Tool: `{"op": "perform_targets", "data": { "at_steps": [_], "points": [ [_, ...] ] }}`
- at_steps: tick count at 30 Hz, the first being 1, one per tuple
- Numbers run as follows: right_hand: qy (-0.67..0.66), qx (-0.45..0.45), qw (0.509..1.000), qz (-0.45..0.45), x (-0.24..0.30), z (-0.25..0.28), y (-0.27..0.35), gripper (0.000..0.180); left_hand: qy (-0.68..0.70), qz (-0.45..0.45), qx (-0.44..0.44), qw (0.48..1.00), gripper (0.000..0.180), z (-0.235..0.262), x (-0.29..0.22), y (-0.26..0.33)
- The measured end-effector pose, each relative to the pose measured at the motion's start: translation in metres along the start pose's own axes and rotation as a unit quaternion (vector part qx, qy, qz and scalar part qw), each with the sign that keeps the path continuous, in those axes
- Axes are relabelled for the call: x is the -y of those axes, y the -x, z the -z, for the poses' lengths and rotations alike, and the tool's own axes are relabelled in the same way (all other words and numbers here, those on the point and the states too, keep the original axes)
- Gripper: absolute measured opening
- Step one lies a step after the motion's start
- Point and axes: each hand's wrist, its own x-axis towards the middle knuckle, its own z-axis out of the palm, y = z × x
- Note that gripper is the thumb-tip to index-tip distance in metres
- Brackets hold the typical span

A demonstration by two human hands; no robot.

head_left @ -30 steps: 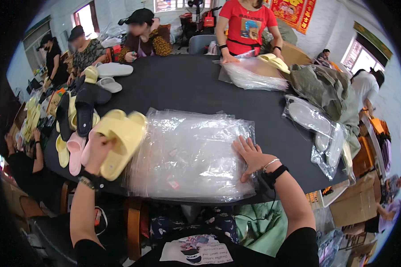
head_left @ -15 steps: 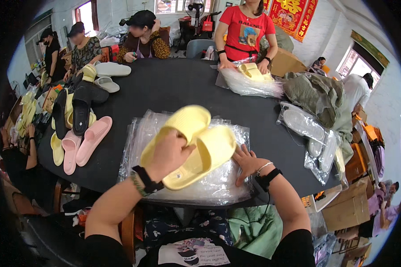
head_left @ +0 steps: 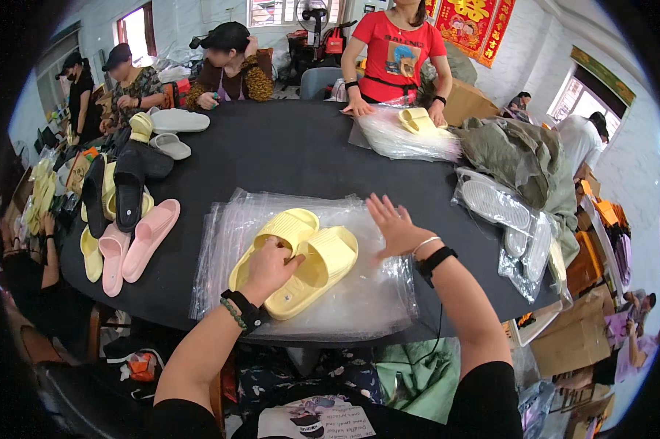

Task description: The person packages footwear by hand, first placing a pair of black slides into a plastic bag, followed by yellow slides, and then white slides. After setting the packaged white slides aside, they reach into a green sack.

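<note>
Left edge of the black table [head_left: 293, 157]: pink slippers [head_left: 136, 241]. Centre near: stack of clear plastic bags [head_left: 359, 307], pair of yellow slippers [head_left: 297, 260] lying on top. Left hand [head_left: 268, 267], fingers curled, grips the pair together. Right hand [head_left: 392, 227], fingers spread, lies flat on the bags. Far right wall: red hanging sign [head_left: 476, 22].

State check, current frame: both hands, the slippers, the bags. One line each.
Left hand: gripping the pair of yellow foam slippers.
Pair of yellow foam slippers: side by side, lying on the bag stack.
Right hand: open, fingers spread, palm down on the stack of clear plastic bags.
Stack of clear plastic bags: flat on the black table.
Pink slippers: loose, unbagged.
</note>
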Motion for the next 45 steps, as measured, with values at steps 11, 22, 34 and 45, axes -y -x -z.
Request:
{"op": "perform_targets", "data": {
  "at_steps": [11, 22, 34, 45],
  "points": [
    [-0.024, 0.148, 0.981, -0.122, -0.005, -0.014, 0.013, 0.152, 0.037, 0.005, 0.004, 0.999, 0.039, -0.002, -0.003, -0.001],
    [-0.033, 0.159, 0.985, 0.052, 0.052, -0.030, 0.091, 0.148, 0.029, 0.012, 0.022, 0.999, 0.041, 0.002, -0.005, -0.005],
    [-0.025, 0.158, 0.986, 0.037, 0.057, -0.038, 0.092, 0.150, 0.033, 0.061, 0.124, 0.990, 0.046, 0.017, -0.029, -0.034],
    [-0.074, 0.167, 0.981, 0.063, 0.055, -0.041, 0.086, 0.128, 0.075, -0.045, 0.061, 0.994, 0.039, -0.056, -0.108, -0.063]
  ]
}}
